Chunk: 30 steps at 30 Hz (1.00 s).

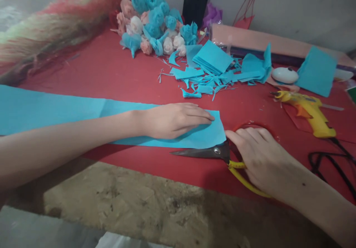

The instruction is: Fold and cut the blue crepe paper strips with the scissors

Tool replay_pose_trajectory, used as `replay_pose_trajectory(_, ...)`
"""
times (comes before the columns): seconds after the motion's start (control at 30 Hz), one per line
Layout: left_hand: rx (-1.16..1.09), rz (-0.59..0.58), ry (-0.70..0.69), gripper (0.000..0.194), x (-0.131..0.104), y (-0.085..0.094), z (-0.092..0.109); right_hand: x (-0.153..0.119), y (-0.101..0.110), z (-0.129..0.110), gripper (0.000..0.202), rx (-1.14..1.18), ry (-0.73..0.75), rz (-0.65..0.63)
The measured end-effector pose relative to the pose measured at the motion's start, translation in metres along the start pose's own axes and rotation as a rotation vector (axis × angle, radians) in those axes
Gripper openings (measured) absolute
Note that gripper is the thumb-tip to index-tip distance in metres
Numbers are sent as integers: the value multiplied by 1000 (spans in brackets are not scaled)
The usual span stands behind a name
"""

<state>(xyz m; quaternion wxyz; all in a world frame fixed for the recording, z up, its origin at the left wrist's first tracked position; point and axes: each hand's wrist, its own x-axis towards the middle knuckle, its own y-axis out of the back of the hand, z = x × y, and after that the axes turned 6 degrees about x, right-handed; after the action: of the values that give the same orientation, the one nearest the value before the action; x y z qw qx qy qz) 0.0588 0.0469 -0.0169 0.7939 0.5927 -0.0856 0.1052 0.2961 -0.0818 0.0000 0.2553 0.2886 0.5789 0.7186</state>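
A long strip of blue crepe paper [69, 108] stretches across the red tabletop from the left edge to the middle. My left hand [178, 120] lies flat on its right part, palm down, fingers extended. At the strip's right end, my right hand [258, 151] is closed, its thumb tip at the paper's edge; the undersides of its fingers are hidden. Scissors [200, 152] with dark blades and yellow-wrapped handles lie along the strip's near edge. Their handles pass beside and partly beneath my right hand, and whether it also touches them I cannot tell.
Blue paper scraps [200, 79] and a folded blue stack [213, 56] lie beyond my hands. A yellow glue gun [308, 108] with a black cord rests at right, near a white oval object [285, 75]. Paper roses [155, 21] are heaped at the back.
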Motion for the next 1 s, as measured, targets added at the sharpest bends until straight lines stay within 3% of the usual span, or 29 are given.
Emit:
replay_pose_trajectory(0.5, 21, -24, -15, 42, 2, 2, -1, -2, 5, 6, 21, 139, 43, 79)
replay_pose_trajectory(0.77, -26, -18, 31, 39, 1, 3, 1, -2, 9, 8, 42, 29, 165, -3)
replay_pose_trajectory(1.0, -88, -26, 40, 39, 3, 21, 3, -10, 7, 16, 40, 129, 98, -42)
